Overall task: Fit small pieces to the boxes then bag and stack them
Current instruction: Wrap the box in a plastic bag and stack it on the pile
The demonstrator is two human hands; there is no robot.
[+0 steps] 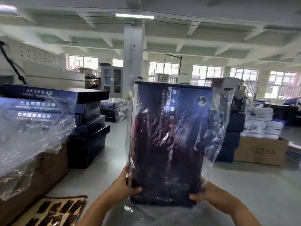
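Note:
I hold a flat dark blue box (pixel 171 136) upright in front of me, inside a clear plastic bag (pixel 223 115) that hangs loose on its right side and below. My left hand (pixel 128 185) grips the box's lower left edge through the plastic. My right hand (pixel 202 191) grips its lower right corner. A tray of small dark pieces (pixel 55 211) lies at the bottom left.
A stack of dark blue boxes (pixel 88 121) stands at the left behind loose clear plastic (pixel 32 131) draped over a brown carton (pixel 40 173). More dark boxes (pixel 231 137), a cardboard box (pixel 260 150) and white rolls (pixel 263 124) stand at the right. A pillar (pixel 132 54) rises behind.

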